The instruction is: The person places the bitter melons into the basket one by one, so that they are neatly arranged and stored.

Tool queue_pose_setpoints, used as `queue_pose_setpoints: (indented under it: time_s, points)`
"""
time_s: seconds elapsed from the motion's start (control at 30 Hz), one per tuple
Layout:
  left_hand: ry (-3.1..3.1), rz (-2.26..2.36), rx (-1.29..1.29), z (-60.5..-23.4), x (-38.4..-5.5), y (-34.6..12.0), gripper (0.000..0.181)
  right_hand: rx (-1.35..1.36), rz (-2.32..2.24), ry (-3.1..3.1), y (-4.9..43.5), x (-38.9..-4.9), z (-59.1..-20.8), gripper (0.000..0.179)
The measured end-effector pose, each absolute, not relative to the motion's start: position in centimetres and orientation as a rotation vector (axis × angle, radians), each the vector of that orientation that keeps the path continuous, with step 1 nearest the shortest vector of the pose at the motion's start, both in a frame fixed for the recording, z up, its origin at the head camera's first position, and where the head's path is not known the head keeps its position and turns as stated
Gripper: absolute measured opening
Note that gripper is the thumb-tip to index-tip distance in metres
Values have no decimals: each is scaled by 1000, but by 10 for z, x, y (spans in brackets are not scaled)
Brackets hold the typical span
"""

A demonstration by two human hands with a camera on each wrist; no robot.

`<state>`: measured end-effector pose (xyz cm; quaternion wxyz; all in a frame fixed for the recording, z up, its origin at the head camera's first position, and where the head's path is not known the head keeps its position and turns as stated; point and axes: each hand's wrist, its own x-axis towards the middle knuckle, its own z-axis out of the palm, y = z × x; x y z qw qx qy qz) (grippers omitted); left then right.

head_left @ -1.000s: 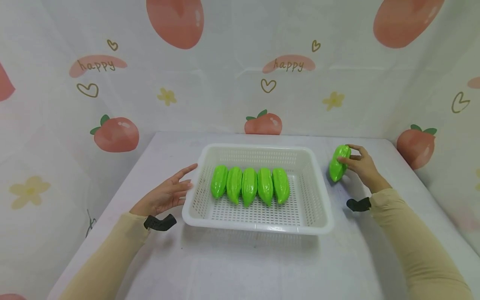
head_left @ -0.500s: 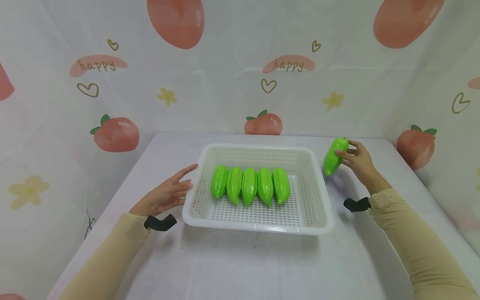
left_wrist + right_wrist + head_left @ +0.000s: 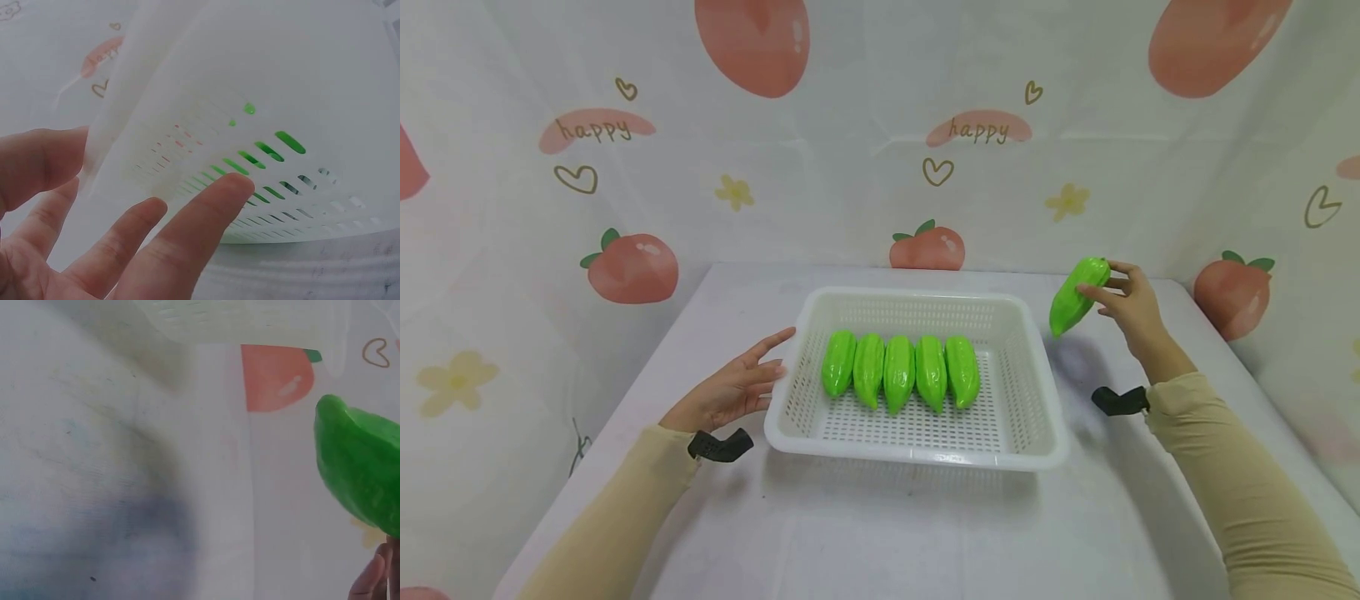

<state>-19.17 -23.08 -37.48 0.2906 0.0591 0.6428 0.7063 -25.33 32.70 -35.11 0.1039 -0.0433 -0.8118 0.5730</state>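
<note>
My right hand pinches a glossy, bright green pepper between thumb and fingers, tilted in the air above the table, beyond the basket's right side. In the right wrist view the pepper's tapered end shows, with only bits of the fingers below it. Inside the white plastic basket, several matching peppers lie side by side in a row. My left hand rests on the basket's left side, fingers extended. From the left wrist, those fingertips lie against its slotted wall.
The basket stands mid-table on a white tabletop. A cloth backdrop with printed peaches closes off the rear and sides. Each wrist carries a black camera mount, such as the left mount.
My right hand has lifted the pepper up and away from the table, first slightly left, then a little back to the right. The left hand, basket and row of peppers stay still.
</note>
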Motion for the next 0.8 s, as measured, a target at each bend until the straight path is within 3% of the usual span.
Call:
queue_pose_setpoints:
  time_s: [0.17,0.8]
  points:
    - [1714,1884,161,-375,-192,-231,68,-113,1775,-2296,329,-249,-348,44]
    - [1729,1879,166,-376,-193,-231,67,68,2193,-1907,311,-239,-336,52]
